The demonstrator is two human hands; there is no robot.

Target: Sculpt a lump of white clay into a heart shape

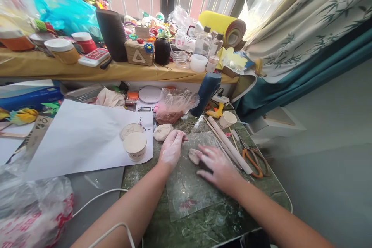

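My left hand (172, 150), dusted white, has its fingers curled together beside a lump of pale clay (163, 132); whatever they may hold is hidden. Over a clear plastic sheet (186, 190), my right hand (216, 164) reaches with fingers spread, slightly blurred. A small flattened piece of the pale clay (193, 156) lies on that sheet at its fingertips; I cannot tell if they touch it. Right of this hand lie a pale rolling pin (229, 145) and thin sticks (223, 144).
Orange-handled scissors (252, 164), a paper cup (227, 119) and a yellow glue gun (216, 111) sit along the right edge. A lidded tub (135, 146) stands on white paper (87, 135) at left. A bag of reddish clay (171, 110) is behind. A white cable (99, 195) crosses the lower left.
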